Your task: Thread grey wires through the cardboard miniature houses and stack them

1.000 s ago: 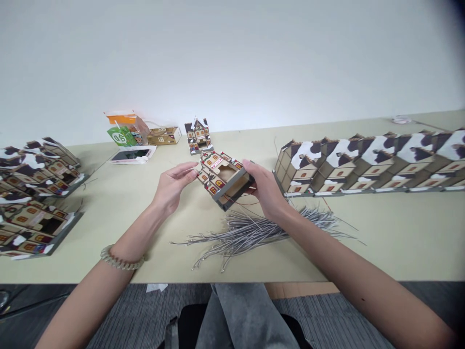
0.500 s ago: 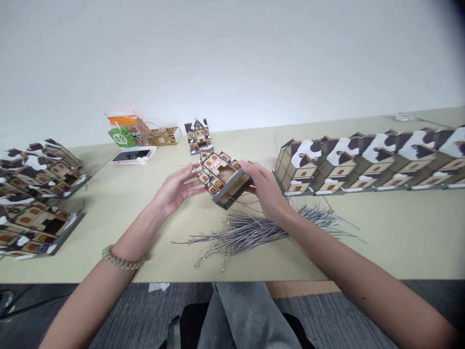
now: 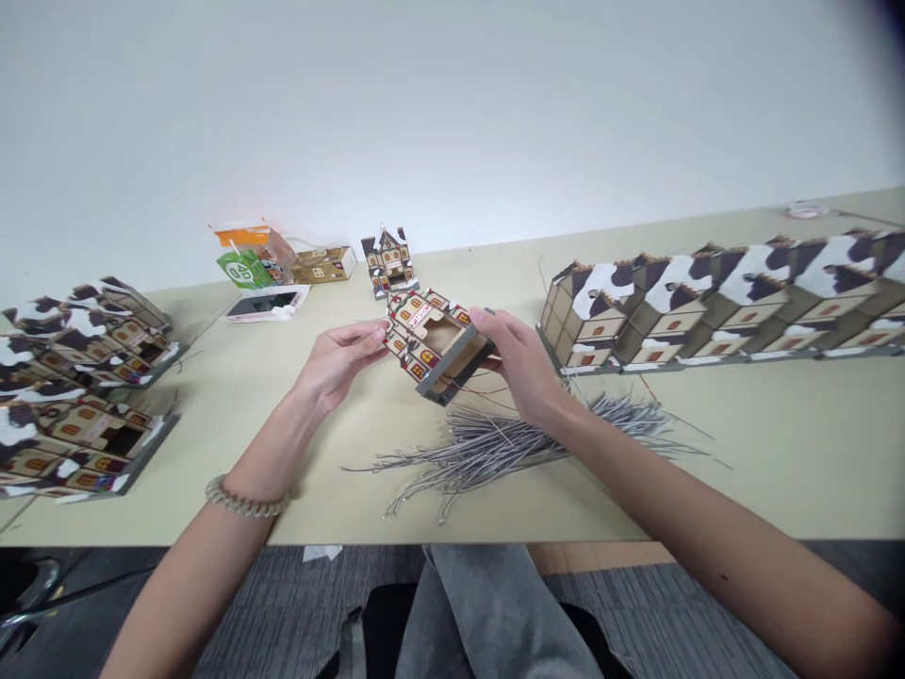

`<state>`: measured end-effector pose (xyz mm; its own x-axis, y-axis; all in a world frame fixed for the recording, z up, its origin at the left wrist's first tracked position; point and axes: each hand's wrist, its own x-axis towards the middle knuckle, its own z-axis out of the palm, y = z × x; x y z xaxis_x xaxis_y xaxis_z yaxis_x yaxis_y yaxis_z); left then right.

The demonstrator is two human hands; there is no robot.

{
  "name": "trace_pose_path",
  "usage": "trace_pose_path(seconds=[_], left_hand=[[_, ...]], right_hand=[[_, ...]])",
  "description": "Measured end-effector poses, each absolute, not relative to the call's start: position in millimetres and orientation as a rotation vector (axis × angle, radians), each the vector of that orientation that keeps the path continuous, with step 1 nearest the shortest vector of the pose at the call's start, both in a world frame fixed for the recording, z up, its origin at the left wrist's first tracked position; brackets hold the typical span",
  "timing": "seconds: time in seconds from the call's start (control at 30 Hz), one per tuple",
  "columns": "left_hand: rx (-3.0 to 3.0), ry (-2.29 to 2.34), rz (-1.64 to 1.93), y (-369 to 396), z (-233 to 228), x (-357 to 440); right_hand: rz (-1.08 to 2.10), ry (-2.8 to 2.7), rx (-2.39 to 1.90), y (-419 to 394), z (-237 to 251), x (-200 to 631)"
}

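Sitting at a long beige counter (image 3: 778, 443) against a plain white wall, with grey carpet showing below the edge. Both forearms reach in over the counter: the left hand (image 3: 336, 363), wrist wearing a coiled hair tie (image 3: 244, 498), has its fingertips pinching the left side of a little cardboard house (image 3: 433, 344), and the right hand (image 3: 523, 363) is curled around its right side with the thumb on top. The house is held tilted just above the counter, over a loose heap of thin grey wires (image 3: 509, 443). It's flat printed card, brown with orange windows and a grey base, open cutout in the middle. A row of finished houses with snowy dark roofs (image 3: 714, 302) runs off right, more stacks (image 3: 77, 377) sit far left, and a phone (image 3: 265, 304) lies near the wall.
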<state>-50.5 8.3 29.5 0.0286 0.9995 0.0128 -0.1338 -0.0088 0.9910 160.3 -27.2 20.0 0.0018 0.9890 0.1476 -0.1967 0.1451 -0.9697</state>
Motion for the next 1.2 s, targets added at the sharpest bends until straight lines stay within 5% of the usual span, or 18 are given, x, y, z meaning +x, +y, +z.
trace_pose_path(seconds=[1.2], left_hand=[[1.240,1.134,1.239,7.7,31.7,-51.8]], right_hand=[[1.108,-1.167,-0.987,-23.8,16.3,161.9]])
